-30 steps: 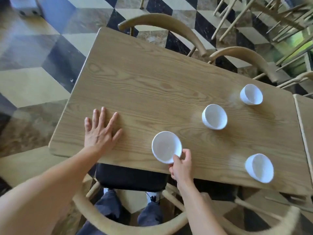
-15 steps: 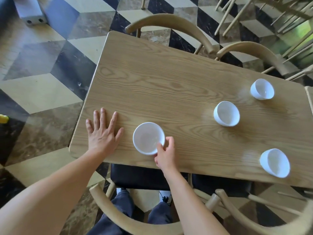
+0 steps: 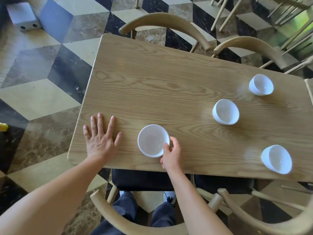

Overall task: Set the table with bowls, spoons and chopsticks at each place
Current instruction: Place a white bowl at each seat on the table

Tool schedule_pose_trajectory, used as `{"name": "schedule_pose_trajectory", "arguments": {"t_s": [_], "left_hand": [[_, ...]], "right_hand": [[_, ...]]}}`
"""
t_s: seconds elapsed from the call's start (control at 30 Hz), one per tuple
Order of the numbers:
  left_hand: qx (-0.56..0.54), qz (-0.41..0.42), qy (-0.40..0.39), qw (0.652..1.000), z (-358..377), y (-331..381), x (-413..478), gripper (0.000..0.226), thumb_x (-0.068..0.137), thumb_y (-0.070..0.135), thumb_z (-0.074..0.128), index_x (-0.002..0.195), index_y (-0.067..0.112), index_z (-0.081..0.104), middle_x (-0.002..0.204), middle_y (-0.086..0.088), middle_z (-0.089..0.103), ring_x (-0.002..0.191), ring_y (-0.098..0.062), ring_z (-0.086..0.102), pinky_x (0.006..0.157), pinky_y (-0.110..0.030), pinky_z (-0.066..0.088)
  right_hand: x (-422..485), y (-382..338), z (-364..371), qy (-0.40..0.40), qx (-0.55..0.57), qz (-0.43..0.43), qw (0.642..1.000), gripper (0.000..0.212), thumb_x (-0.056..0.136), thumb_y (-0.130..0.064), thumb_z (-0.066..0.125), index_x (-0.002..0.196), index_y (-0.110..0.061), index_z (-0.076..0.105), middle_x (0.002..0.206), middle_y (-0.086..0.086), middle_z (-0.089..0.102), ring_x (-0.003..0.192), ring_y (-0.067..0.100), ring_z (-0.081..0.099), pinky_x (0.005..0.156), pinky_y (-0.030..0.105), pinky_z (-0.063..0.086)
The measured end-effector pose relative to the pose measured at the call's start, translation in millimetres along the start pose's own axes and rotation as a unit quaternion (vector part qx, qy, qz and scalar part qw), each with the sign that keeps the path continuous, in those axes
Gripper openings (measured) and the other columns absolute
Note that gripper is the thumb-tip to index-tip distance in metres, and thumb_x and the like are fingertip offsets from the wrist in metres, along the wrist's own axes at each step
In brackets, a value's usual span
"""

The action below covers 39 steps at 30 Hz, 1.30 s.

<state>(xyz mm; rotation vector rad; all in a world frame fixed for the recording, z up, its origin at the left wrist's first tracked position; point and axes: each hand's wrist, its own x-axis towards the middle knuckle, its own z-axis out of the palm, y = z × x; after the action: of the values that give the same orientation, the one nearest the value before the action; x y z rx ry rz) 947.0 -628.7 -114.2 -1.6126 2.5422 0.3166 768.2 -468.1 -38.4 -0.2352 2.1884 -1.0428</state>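
Observation:
Several white bowls stand on the wooden table. My right hand pinches the right rim of the nearest bowl, thumb inside it, close to the table's near edge. My left hand lies flat on the tabletop, fingers spread, just left of that bowl and apart from it. Another bowl sits mid-table to the right, one at the far right, and one near the front right edge. No spoons or chopsticks are in view.
Curved wooden chairs stand at the far side, and two more chair backs sit at the near side around my legs. A second table edge abuts on the right. A grey box lies on the patterned floor.
My right hand has slid the nearest bowl leftward along the near edge, toward my left hand. The left hand stayed flat on the table.

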Motion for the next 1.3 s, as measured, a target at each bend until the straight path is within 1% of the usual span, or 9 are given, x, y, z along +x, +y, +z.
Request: {"name": "schedule_pose_trajectory", "arguments": {"t_s": [0.03, 0.2, 0.37, 0.5, 0.67, 0.83, 1.0, 1.13, 1.3], "left_hand": [[0.003, 0.000, 0.002, 1.000, 0.6, 0.0, 0.0, 0.073, 0.094, 0.071, 0.009, 0.158, 0.038, 0.001, 0.168, -0.009, -0.007, 0.153, -0.029, -0.017, 0.119, -0.055, -0.011], [0.009, -0.002, -0.001, 1.000, 1.1, -0.2, 0.3, 0.073, 0.093, 0.071, 0.008, 0.158, 0.038, -0.001, 0.168, -0.008, -0.009, 0.152, -0.027, -0.021, 0.119, -0.055, -0.011], [0.003, -0.004, -0.017, 1.000, -2.1, 1.4, 0.4, 0.074, 0.092, 0.071, 0.007, 0.158, 0.038, -0.002, 0.168, -0.008, -0.012, 0.152, -0.028, -0.022, 0.117, -0.053, -0.015], [-0.008, -0.001, -0.034, 0.999, -4.5, 1.6, 1.1, 0.075, 0.091, 0.072, 0.006, 0.158, 0.039, -0.006, 0.167, -0.007, -0.017, 0.150, -0.027, -0.028, 0.118, -0.054, -0.016], [-0.011, -0.002, -0.047, 0.999, -11.6, 7.1, 4.1, 0.074, 0.094, 0.067, 0.024, 0.158, 0.032, 0.008, 0.167, -0.015, -0.007, 0.152, -0.037, -0.014, 0.117, -0.063, -0.006], [-0.022, -0.039, -0.063, 0.997, -20.9, 33.3, 15.4, 0.072, 0.093, 0.068, 0.028, 0.152, 0.028, 0.017, 0.166, -0.016, -0.003, 0.149, -0.049, -0.008, 0.114, -0.070, -0.004], [-0.009, -0.018, -0.060, 0.998, -21.7, 53.9, 31.8, 0.079, 0.092, 0.071, 0.024, 0.157, 0.031, 0.004, 0.167, -0.012, -0.014, 0.148, -0.050, -0.015, 0.113, -0.069, -0.005], [-0.051, -0.074, -0.054, 0.995, -21.6, 71.2, 49.2, 0.084, 0.088, 0.076, 0.018, 0.158, 0.032, 0.000, 0.167, -0.014, -0.011, 0.149, -0.049, -0.015, 0.114, -0.070, -0.006], [-0.042, -0.120, -0.032, 0.991, -11.9, 83.0, 49.8, 0.089, 0.086, 0.079, 0.014, 0.159, 0.030, 0.001, 0.168, -0.012, -0.008, 0.150, -0.043, -0.016, 0.114, -0.066, -0.012]], "right_hand": [[2.3, 1.6, -3.2, 0.006, -0.004, 0.002, 1.000, 0.017, 0.097, -0.025, 0.046, 0.107, -0.037, 0.051, 0.085, 0.000, 0.062, 0.067, 0.022, 0.055, 0.062, 0.035, 0.043], [8.9, 5.3, -12.5, -0.004, 0.012, 0.029, 1.000, 0.020, 0.097, -0.027, 0.047, 0.115, -0.036, 0.050, 0.068, -0.005, 0.059, 0.034, 0.012, 0.046, 0.036, 0.020, 0.036], [8.9, 3.6, -13.9, -0.012, 0.017, 0.039, 0.999, 0.026, 0.098, -0.027, 0.048, 0.124, -0.031, 0.050, 0.080, 0.002, 0.062, 0.033, 0.010, 0.045, 0.035, 0.020, 0.036], [10.9, 0.4, -22.5, -0.017, -0.008, 0.025, 1.000, 0.027, 0.098, -0.026, 0.048, 0.124, -0.021, 0.054, 0.067, 0.000, 0.058, 0.035, 0.011, 0.047, 0.039, 0.023, 0.037], [14.3, 0.7, -31.1, -0.002, -0.013, 0.013, 1.000, 0.029, 0.099, -0.024, 0.048, 0.125, -0.014, 0.056, 0.083, 0.003, 0.061, 0.065, 0.019, 0.056, 0.059, 0.031, 0.046], [16.4, 2.2, -35.8, -0.008, -0.010, 0.033, 0.999, 0.031, 0.099, -0.028, 0.049, 0.129, -0.022, 0.053, 0.064, 0.000, 0.059, 0.034, 0.009, 0.048, 0.036, 0.021, 0.038], [16.2, 3.8, -45.8, -0.027, 0.006, 0.044, 0.999, 0.025, 0.094, -0.034, 0.057, 0.118, -0.027, 0.056, 0.052, -0.005, 0.056, 0.039, 0.013, 0.052, 0.038, 0.024, 0.042], [27.8, 4.6, -78.0, -0.048, 0.045, 0.085, 0.994, 0.021, 0.092, -0.036, 0.060, 0.096, -0.016, 0.063, 0.067, 0.004, 0.063, 0.041, 0.011, 0.054, 0.036, 0.025, 0.041], [69.3, -0.6, -144.6, 0.054, 0.170, 0.130, 0.975, 0.022, 0.094, -0.030, 0.056, 0.100, -0.009, 0.055, 0.065, 0.010, 0.062, 0.042, 0.016, 0.051, 0.034, 0.025, 0.035]]}}
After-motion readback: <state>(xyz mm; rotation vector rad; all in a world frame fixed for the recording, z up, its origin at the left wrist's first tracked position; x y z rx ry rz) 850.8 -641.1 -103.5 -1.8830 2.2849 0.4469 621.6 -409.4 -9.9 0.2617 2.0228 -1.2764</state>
